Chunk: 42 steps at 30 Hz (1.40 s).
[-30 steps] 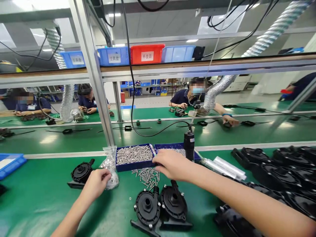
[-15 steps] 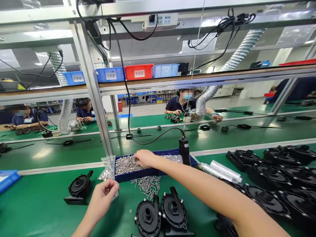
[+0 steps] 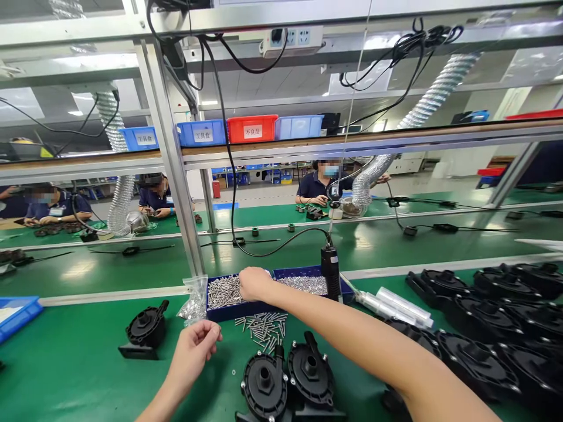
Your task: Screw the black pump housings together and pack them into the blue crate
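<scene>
My right hand (image 3: 256,285) reaches into a blue bin of silver screws (image 3: 224,292); its fingertips are hidden among them. Left of centre, my left hand (image 3: 200,346) is held above the green bench, thumb and fingers pressed together, and what they hold, if anything, is too small to name. Loose screws (image 3: 264,329) lie in front of the bin. Two black pump housings (image 3: 265,384) (image 3: 311,375) stand side by side at the bottom centre, with screws around their rims. A bag of small metal parts (image 3: 193,302) rests left of the bin.
Another black housing (image 3: 145,328) stands at the left, and several more (image 3: 477,351) fill the right side. A black electric screwdriver (image 3: 331,272) hangs by the second bin (image 3: 303,284). Clear plastic rolls (image 3: 404,306) lie right of it. A person (image 3: 323,184) works across the bench.
The view has shifted slightly. My left hand has moved a little right, its fingers still together. My right hand has sunk further over the screws. The person across has moved an arm and a cable.
</scene>
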{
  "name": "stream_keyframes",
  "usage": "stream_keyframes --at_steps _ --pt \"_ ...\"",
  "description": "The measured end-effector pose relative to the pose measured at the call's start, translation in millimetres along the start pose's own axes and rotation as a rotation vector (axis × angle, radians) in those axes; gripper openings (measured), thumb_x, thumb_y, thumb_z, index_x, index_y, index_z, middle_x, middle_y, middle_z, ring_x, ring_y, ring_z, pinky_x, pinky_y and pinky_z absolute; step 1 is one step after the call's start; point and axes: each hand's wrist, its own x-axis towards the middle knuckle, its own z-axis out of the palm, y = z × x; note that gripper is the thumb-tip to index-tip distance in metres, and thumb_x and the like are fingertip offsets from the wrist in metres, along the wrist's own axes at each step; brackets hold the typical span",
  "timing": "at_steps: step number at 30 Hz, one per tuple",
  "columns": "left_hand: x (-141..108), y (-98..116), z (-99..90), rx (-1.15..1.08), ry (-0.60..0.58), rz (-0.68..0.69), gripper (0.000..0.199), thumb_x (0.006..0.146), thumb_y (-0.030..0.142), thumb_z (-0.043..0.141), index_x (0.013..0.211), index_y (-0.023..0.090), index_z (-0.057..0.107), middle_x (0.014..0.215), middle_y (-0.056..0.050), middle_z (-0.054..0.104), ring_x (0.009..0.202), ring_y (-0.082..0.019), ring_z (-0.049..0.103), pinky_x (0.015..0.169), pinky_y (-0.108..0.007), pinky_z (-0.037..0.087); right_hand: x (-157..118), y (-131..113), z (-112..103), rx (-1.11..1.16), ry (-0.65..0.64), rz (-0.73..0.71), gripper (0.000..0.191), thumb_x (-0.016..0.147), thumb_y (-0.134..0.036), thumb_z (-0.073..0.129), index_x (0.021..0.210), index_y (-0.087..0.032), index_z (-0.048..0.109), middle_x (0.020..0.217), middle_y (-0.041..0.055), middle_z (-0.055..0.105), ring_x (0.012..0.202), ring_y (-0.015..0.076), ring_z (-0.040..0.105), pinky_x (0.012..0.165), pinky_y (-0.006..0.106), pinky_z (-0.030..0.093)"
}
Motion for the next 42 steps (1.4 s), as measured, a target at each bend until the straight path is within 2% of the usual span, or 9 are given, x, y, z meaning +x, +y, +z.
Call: stream_keyframes --at_steps 5,11,15,17,19,23,29,34,42 --pt "-2 -1 2.0 -0.011 -0.01 0.005 0.063 0.075 0.078 0.076 0.079 0.016 0.069 0.071 -0.003 0.066 0.058 -0.012 0.052 0.052 -0.023 0.037 -8 8 -2 0.042 -0.007 -0.074 0.023 0.101 -0.035 0.07 0.111 -0.015 0.074 0.116 0.0096 0.075 0.109 0.0249 0.071 0.099 0.046 0.057" --pt "-2 -4 5.1 -0.015 -0.032 -0.001 0.064 0.075 0.079 0.076 0.078 0.016 0.068 0.071 -0.003 0.066 0.057 -0.012 0.052 0.052 -0.022 0.037 1 6 4 0.111 -0.009 -0.096 0.016 0.101 -0.03 0.071 0.105 -0.015 0.075 0.113 0.0075 0.077 0.108 0.0239 0.072 0.099 0.046 0.057" --pt "0 -5 4.6 -0.032 -0.029 0.0 0.064 0.076 0.079 0.076 0.078 0.016 0.068 0.073 -0.003 0.066 0.058 -0.012 0.052 0.053 -0.023 0.037 -1 14 1 0.196 0.062 -0.089 0.025 0.092 -0.015 0.074 0.117 -0.015 0.075 0.117 0.0124 0.077 0.115 0.0296 0.072 0.1 0.045 0.055" --pt "0 -4 4.7 -0.052 -0.029 -0.004 0.063 0.076 0.078 0.076 0.078 0.016 0.067 0.073 -0.003 0.065 0.058 -0.011 0.052 0.053 -0.023 0.038 -10 19 -2 0.268 0.123 -0.102 0.036 0.089 -0.006 0.07 0.124 -0.013 0.074 0.121 0.0173 0.076 0.118 0.0324 0.071 0.1 0.042 0.054" --pt "-2 -2 5.4 -0.081 -0.033 -0.008 0.063 0.077 0.078 0.076 0.078 0.016 0.066 0.072 -0.002 0.064 0.058 -0.011 0.052 0.053 -0.022 0.038 -26 20 -3 0.365 0.169 -0.139 0.04 0.091 -0.004 0.062 0.129 -0.012 0.072 0.121 0.0174 0.076 0.114 0.0292 0.072 0.096 0.037 0.054" --pt "-9 6 8.5 -0.146 -0.064 -0.007 0.059 0.08 0.075 0.077 0.078 0.017 0.064 0.071 -0.001 0.061 0.058 -0.011 0.053 0.053 -0.023 0.04 -65 5 7 0.587 0.13 -0.27 0.041 0.096 -0.009 0.058 0.135 -0.016 0.066 0.104 0.0049 0.079 0.09 0.016 0.074 0.079 0.024 0.056" --pt "-16 13 12.6 -0.271 -0.126 -0.007 0.052 0.083 0.066 0.08 0.077 0.018 0.062 0.07 0.001 0.059 0.058 -0.011 0.052 0.052 -0.022 0.042 -93 -18 30 1.058 0.118 -0.337 0.034 0.089 -0.009 0.063 0.121 -0.015 0.068 0.091 0.0031 0.073 0.081 0.0166 0.065 0.072 0.028 0.052" --pt "-16 12 13.2 -0.321 -0.142 -0.017 0.05 0.083 0.063 0.081 0.077 0.018 0.062 0.069 0.001 0.059 0.058 -0.011 0.052 0.052 -0.022 0.041 -90 -20 30 1.095 0.095 -0.397 0.03 0.088 -0.01 0.063 0.118 -0.015 0.069 0.088 0.0028 0.072 0.08 0.0171 0.064 0.073 0.03 0.05" --pt "-17 17 15.3 -0.386 -0.131 -0.046 0.051 0.08 0.064 0.084 0.077 0.018 0.061 0.07 0.002 0.057 0.059 -0.011 0.05 0.052 -0.022 0.04 -89 -21 36 1.087 0.173 -0.419 0.03 0.088 -0.01 0.064 0.116 -0.017 0.069 0.09 0.0019 0.072 0.081 0.0168 0.063 0.076 0.031 0.049"
